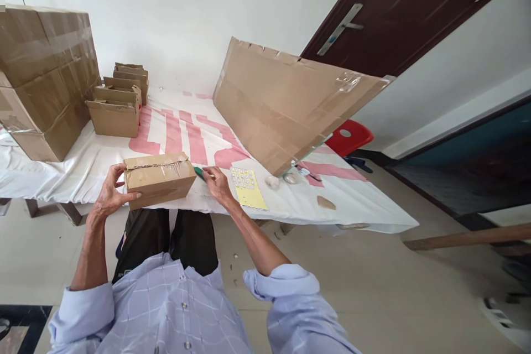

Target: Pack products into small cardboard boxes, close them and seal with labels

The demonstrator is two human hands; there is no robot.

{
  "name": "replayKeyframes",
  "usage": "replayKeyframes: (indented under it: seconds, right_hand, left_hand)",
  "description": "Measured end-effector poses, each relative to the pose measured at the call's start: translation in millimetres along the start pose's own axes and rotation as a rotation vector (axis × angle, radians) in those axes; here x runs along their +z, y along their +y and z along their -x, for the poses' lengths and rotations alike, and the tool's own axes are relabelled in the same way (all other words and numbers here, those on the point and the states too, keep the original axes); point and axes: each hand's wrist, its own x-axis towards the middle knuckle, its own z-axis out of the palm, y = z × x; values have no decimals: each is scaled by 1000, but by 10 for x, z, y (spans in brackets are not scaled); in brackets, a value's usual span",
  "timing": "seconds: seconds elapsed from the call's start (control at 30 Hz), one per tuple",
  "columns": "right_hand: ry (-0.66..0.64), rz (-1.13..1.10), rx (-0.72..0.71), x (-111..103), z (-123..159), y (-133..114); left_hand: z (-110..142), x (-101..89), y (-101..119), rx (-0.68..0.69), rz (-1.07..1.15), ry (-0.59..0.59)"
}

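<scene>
A small cardboard box (161, 182) with a ragged seam and clear tape along its top sits at the front edge of the cloth-covered table (199, 193). At its left end, my left hand (111, 191) grips the box with the thumb on the near side and fingers at the back corner. My right hand (218, 183) is closed round a slim green tool (198, 172), whose tip points at the box's right end; its exact kind is partly hidden by my fingers. Beside that hand lies a yellow sheet (253, 199) bearing rows of small whitish pieces.
Several open cardboard boxes (114, 121) stand in a row at the back left, beside a large taped carton (53, 83). A big cardboard panel (286, 99) leans at the right. Near its foot are a clear tape roll (290, 178) and a brown scrap (326, 202).
</scene>
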Motion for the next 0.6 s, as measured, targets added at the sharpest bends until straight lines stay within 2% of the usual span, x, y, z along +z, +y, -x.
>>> replayKeyframes:
  seconds: [0.07, 0.13, 0.3, 0.47, 0.6]
  right_hand:
    - [-29, -198, 6, 52, -49, -188]
    - [-62, -305, -5, 93, -63, -382]
    - [-41, -307, -41, 104, 60, -752]
    - [-32, -263, -28, 53, 240, -859]
    - [-43, -258, -17, 44, 261, -859]
  left_hand:
    - [7, -7, 12, 2, -19, -3]
    - [15, -16, 21, 6, -37, -1]
    - [31, -44, 35, 10, -43, 11]
    - [24, -54, 34, -1, -7, 19]
    - [10, -49, 11, -20, 14, 28]
